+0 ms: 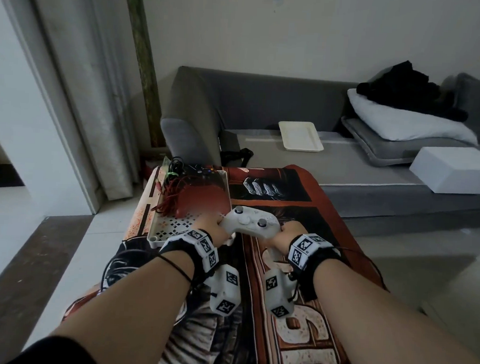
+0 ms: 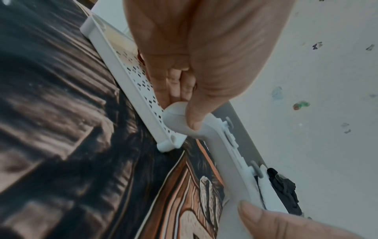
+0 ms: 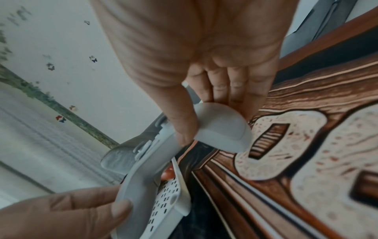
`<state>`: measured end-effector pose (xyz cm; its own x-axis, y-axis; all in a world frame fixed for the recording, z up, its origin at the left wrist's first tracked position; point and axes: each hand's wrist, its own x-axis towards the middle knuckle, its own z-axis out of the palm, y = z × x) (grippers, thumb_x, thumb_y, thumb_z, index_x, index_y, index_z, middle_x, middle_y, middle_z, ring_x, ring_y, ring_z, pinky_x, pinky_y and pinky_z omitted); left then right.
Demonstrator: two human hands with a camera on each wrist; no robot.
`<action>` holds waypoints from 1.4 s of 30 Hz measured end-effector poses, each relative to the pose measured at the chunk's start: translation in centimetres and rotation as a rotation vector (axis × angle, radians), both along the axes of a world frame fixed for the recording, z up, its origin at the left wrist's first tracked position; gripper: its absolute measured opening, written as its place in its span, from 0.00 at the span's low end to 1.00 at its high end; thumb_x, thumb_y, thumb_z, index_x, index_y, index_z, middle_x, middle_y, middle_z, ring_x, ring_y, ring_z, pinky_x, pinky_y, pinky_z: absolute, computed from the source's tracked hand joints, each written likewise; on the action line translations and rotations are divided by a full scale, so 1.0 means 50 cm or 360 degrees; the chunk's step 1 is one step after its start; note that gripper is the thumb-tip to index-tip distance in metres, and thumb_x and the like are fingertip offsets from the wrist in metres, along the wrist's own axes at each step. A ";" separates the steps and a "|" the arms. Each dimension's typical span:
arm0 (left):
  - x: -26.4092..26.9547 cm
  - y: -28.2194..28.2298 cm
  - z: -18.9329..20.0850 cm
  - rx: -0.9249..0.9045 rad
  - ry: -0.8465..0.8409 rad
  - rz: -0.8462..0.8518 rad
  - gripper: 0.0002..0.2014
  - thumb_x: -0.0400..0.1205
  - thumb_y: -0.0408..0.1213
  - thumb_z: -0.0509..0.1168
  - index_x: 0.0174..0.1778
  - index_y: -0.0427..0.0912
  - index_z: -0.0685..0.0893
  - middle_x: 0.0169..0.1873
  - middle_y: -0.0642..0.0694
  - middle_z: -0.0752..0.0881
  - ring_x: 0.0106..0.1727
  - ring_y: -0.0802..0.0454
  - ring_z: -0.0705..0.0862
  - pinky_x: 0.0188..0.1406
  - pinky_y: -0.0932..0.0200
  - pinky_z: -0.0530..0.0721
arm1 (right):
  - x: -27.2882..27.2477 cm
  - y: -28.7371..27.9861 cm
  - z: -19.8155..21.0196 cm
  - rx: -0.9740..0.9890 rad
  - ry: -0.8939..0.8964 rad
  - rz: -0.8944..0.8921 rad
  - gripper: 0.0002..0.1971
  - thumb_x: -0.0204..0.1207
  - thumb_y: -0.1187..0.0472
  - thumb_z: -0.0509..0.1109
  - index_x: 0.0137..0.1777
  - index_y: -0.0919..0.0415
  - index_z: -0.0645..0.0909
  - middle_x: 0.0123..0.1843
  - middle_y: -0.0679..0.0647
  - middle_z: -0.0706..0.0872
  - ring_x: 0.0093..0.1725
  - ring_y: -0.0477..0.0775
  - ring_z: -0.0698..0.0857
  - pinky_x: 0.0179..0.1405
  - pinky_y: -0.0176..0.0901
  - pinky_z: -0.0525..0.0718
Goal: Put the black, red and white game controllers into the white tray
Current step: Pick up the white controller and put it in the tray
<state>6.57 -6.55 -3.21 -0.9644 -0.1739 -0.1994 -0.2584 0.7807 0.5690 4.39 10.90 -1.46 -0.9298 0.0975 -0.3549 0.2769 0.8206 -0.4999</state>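
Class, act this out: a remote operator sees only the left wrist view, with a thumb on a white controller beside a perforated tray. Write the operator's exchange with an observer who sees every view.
Operator: Which controllers are already in the tray?
Observer: The head view shows the red plastic game controller and the black plastic game controller lying in the white perforated plastic tray.
Operator: How does the right hand hold on?
Observer: In the right wrist view, the right hand has its thumb on the white plastic game controller and its fingers behind the grip.
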 end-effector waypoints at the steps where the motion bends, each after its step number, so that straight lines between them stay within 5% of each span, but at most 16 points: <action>1: 0.003 -0.009 0.003 0.0016 0.0002 0.0019 0.12 0.77 0.38 0.68 0.50 0.33 0.88 0.43 0.37 0.88 0.43 0.46 0.81 0.37 0.59 0.74 | -0.003 -0.010 -0.001 -0.0014 0.0003 0.0032 0.28 0.52 0.49 0.80 0.54 0.58 0.86 0.51 0.56 0.90 0.52 0.58 0.90 0.59 0.51 0.87; 8: 0.021 -0.081 0.012 0.0009 0.0102 0.0124 0.14 0.77 0.39 0.67 0.55 0.36 0.88 0.53 0.38 0.90 0.56 0.40 0.86 0.43 0.60 0.74 | -0.009 -0.065 0.018 -0.0027 0.0011 0.0176 0.25 0.62 0.50 0.80 0.55 0.63 0.83 0.48 0.57 0.87 0.46 0.58 0.86 0.49 0.43 0.83; 14: 0.031 -0.135 0.012 0.0028 0.0097 0.0258 0.15 0.78 0.44 0.67 0.51 0.35 0.88 0.49 0.37 0.90 0.52 0.40 0.86 0.42 0.60 0.73 | -0.021 -0.124 0.016 -0.0058 0.0009 0.0287 0.14 0.63 0.54 0.80 0.39 0.63 0.83 0.37 0.55 0.85 0.39 0.55 0.85 0.39 0.41 0.80; 17: 0.034 -0.161 0.003 0.0059 0.0059 0.0310 0.15 0.76 0.45 0.68 0.49 0.37 0.89 0.41 0.41 0.88 0.43 0.44 0.84 0.41 0.58 0.76 | -0.027 -0.152 0.005 -0.0091 0.0022 0.0321 0.17 0.64 0.55 0.79 0.49 0.66 0.87 0.42 0.57 0.88 0.42 0.56 0.86 0.43 0.43 0.83; 20: 0.032 -0.183 -0.009 0.0130 0.0042 0.0344 0.16 0.73 0.48 0.69 0.49 0.40 0.89 0.42 0.42 0.91 0.46 0.43 0.89 0.48 0.53 0.86 | -0.036 -0.175 -0.007 -0.0103 0.0045 0.0335 0.20 0.66 0.55 0.77 0.55 0.67 0.85 0.46 0.57 0.87 0.44 0.57 0.85 0.43 0.42 0.78; 27: 0.031 -0.206 -0.030 0.0156 0.0028 0.0431 0.11 0.75 0.43 0.69 0.43 0.38 0.88 0.37 0.43 0.85 0.39 0.45 0.82 0.36 0.59 0.75 | -0.050 -0.212 -0.027 -0.0120 0.0059 0.0367 0.20 0.68 0.59 0.77 0.58 0.67 0.84 0.52 0.60 0.89 0.49 0.60 0.86 0.49 0.44 0.81; 34: 0.025 -0.215 -0.043 0.0154 0.0039 0.0448 0.09 0.75 0.41 0.69 0.39 0.38 0.86 0.35 0.44 0.83 0.38 0.46 0.80 0.26 0.61 0.70 | -0.063 -0.227 -0.045 -0.0078 0.0076 0.0390 0.18 0.69 0.57 0.76 0.55 0.68 0.83 0.45 0.58 0.83 0.45 0.58 0.82 0.43 0.42 0.75; 42: 0.019 -0.208 -0.056 0.0182 0.0055 0.0478 0.11 0.74 0.41 0.70 0.46 0.37 0.89 0.36 0.44 0.84 0.39 0.46 0.81 0.31 0.61 0.72 | -0.068 -0.224 -0.044 -0.0146 0.0116 0.0430 0.17 0.72 0.60 0.74 0.59 0.67 0.83 0.57 0.62 0.88 0.47 0.57 0.82 0.44 0.40 0.73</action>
